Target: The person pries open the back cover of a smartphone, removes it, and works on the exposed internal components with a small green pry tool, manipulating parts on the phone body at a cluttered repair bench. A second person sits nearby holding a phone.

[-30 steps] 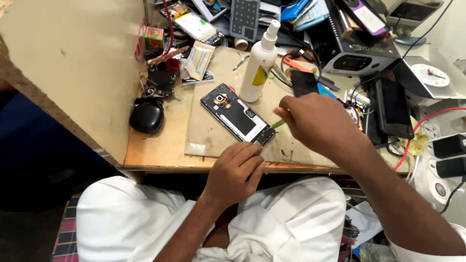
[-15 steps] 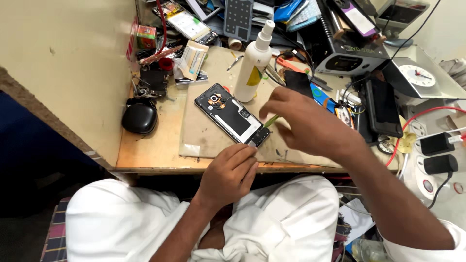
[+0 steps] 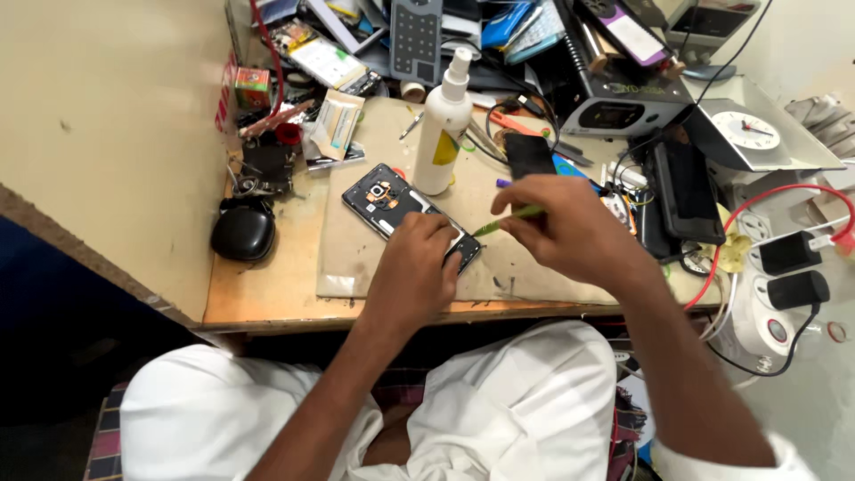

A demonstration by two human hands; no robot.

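Since the earlier frame the left hand (image 3: 417,267) has come up off the table edge and now lies on the near end of the opened phone (image 3: 392,201), while the right hand (image 3: 570,227) sits a little farther right with its green tool (image 3: 506,219) angled down toward that same end. Lying on a tan work mat (image 3: 525,267), the phone is a dark slab with its back cover off, showing a black inner frame, a small camera block with orange-brown flex parts at the far end, and a pale strip just beyond the left fingertips. Left fingers are curled together and pressed flat on the phone's lower part, covering it; nothing is gripped in them. Right thumb and fingers are pinched shut on the thin green tool, whose tip reaches the phone's corner just beside the left fingertips, though the contact point is too small to tell. Beyond the left fingers, just past the phone, stands a white squeeze bottle (image 3: 443,125) with a nozzle top; what is in it cannot be seen. Well left of the left hand rests a closed black pouch (image 3: 242,230), and beyond the right knuckles lies a black phone (image 3: 529,156).
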